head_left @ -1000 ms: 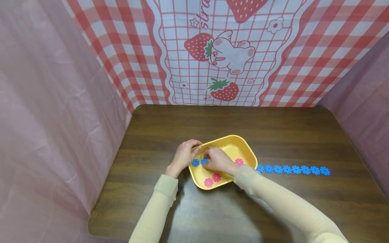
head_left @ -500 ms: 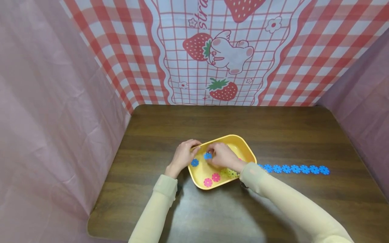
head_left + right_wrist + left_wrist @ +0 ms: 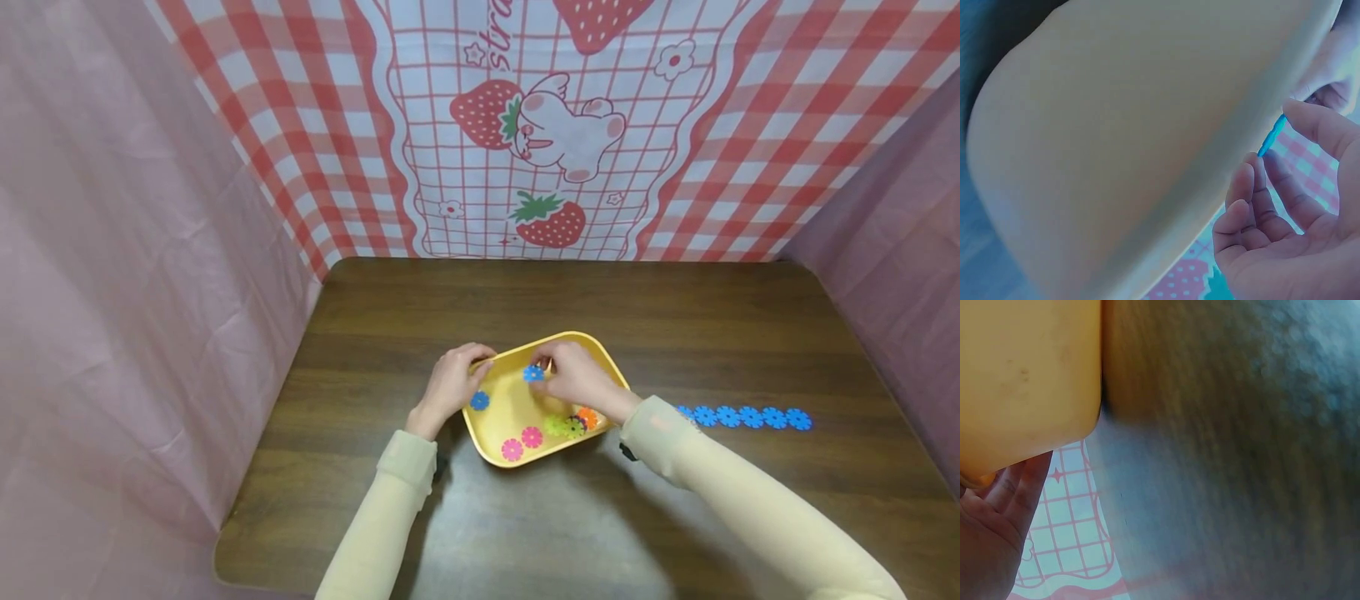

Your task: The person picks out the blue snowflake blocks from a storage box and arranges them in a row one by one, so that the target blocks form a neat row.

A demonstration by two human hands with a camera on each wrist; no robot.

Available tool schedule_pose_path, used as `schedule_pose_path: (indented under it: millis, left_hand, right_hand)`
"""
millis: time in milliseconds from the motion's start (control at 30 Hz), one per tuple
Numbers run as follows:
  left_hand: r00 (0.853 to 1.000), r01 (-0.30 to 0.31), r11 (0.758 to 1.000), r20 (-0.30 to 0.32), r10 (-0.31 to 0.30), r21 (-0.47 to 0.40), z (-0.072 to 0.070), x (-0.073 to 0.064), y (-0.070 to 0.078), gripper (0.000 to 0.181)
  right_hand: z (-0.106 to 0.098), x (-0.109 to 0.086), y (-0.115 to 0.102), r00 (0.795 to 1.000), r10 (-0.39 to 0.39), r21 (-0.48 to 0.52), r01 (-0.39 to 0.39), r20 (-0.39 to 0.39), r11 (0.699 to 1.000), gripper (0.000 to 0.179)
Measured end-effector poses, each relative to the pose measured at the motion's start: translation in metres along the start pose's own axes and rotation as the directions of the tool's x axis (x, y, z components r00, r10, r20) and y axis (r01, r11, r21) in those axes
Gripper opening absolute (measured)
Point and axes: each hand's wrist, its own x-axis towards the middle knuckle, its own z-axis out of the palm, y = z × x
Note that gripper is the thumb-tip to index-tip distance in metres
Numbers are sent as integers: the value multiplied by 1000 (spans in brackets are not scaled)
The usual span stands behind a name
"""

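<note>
Thumb and fingers of my right hand (image 3: pixel 581 379) pinch a blue interlocking disc (image 3: pixel 533 373) with a notched edge, over the yellow plastic basin (image 3: pixel 517 396). The right wrist view shows this disc (image 3: pixel 1272 135) edge-on between thumb and fingertips, level with the basin's rim. My left hand (image 3: pixel 450 385) grips the basin's far left rim, with fingers outside the wall in the left wrist view. Inside, a second blue disc (image 3: pixel 480 401) lies near the left hand. Two pink discs (image 3: pixel 532 437), yellow-green discs (image 3: pixel 555 426) and an orange disc (image 3: pixel 588 417) lie along the near side.
To the right of the basin, a straight row of several blue discs (image 3: pixel 751 417) lies on the brown wooden table (image 3: pixel 420 308). My right sleeve (image 3: pixel 667 437) hides its left end. A strawberry-print cloth (image 3: pixel 551 225) hangs behind the table, with pink curtains (image 3: pixel 150 292) at the sides.
My right hand has picked the blue disc up from beside the other one and carried it rightward across the basin. Yellow-green and orange discs have come into view. The left hand stays put.
</note>
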Motion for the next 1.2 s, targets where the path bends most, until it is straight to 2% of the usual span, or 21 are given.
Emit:
schedule_pose_path:
  millis: [333, 767, 1200]
  left_hand:
    - [1000, 1, 1000, 2, -1, -7, 1, 1, -1, 12]
    - [1000, 0, 1000, -3, 0, -2, 1, 1, -2, 12]
    - [1000, 0, 1000, -4, 0, -2, 0, 0, -1, 13]
  right_hand:
    - [-19, -14, 7, 998, 64, -27, -64, -9, 998, 24]
    - [-47, -32, 16, 995, 81, -36, -83, -61, 996, 31]
    - [-71, -54, 33, 985, 160, -38, -162, -67, 986, 30]
